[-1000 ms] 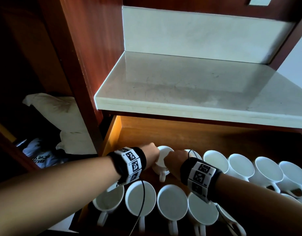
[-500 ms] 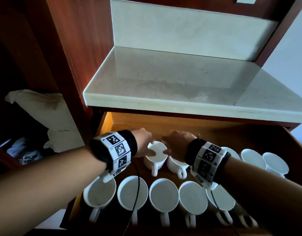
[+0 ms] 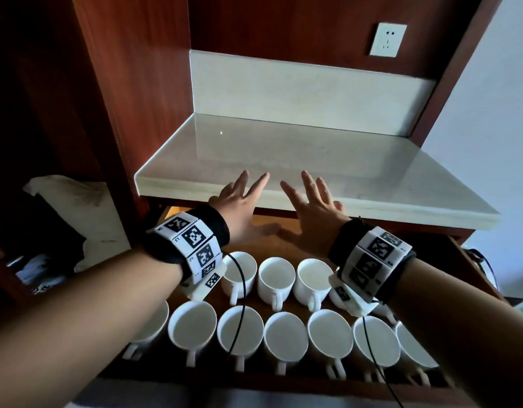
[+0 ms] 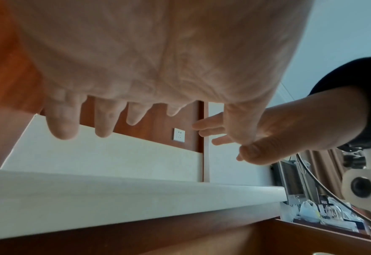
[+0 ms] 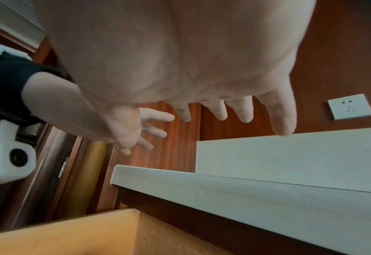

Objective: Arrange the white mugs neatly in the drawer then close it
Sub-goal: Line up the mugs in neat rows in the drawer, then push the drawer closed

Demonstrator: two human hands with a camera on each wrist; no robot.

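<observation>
Both hands raised above the open drawer (image 3: 283, 240), fingers straight and spread, holding nothing; left hand (image 3: 239, 207) at 11 o'clock of head view centre, right hand (image 3: 310, 210) just beside it toward 1 o'clock; thumbs close but apart; fingertips overlap the front edge of the white tabletop (image 3: 313, 160) in that view; contact with it cannot be told. Left wrist view confirms: left hand (image 4: 136, 60) palm flat, fingers extended, right hand (image 4: 256, 131) beside it, also spread. Right wrist view same: right hand (image 5: 180, 51) splayed, left hand (image 5: 106, 119) at 9 o'clock of it.

White mugs (image 3: 276, 279) all upright in the drawer, two rows, handles pointing toward 6 o'clock; front row sits rim to rim across the drawer width, its left end hidden under the left forearm; back row shows three mugs clear between the wrists, more hidden under the right wristband (image 3: 372, 257). Drawer pulled out below the tabletop.

Wall socket (image 3: 387, 39) at 1 o'clock on the wood back panel; pale cloth (image 3: 74, 198) in the dark compartment at 9 o'clock.
</observation>
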